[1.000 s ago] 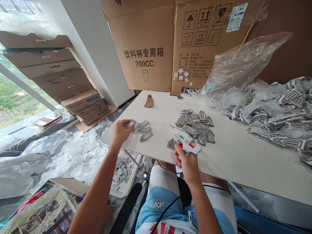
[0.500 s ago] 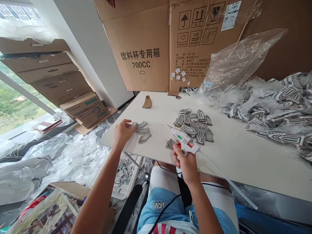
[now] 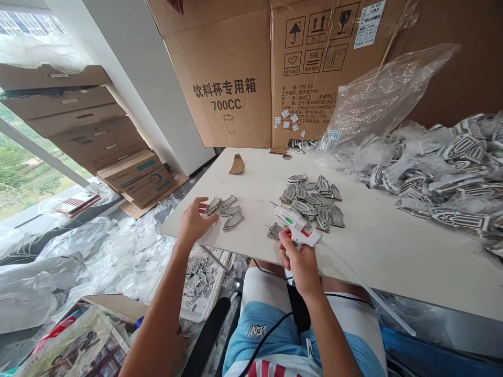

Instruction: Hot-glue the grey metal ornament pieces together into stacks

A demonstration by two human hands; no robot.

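My left hand [image 3: 195, 221] is beside a small group of grey metal-looking pieces [image 3: 232, 211] at the table's left, its thumb and fingers spread apart with nothing held between them. My right hand [image 3: 299, 260] is wrapped round the handle of a white glue gun [image 3: 294, 224], whose tip points left. A long clear glue stick [image 3: 373, 294] trails from the gun's back toward the lower right. Behind the gun lies a larger pile of similar pieces [image 3: 323, 192], and a few more [image 3: 275, 231] sit below its nozzle.
The white table [image 3: 251, 180] holds a brown scrap [image 3: 237, 164] and a heap of plastic-wrapped pieces [image 3: 459, 180] on the right. Big cardboard boxes [image 3: 231, 63] stand behind. Below the table's left side is a white basket of pieces [image 3: 202, 311].
My left hand has drawn slightly left, its fingers have opened, and the leftmost piece beside it shows more fully. The right hand and glue gun have hardly moved.
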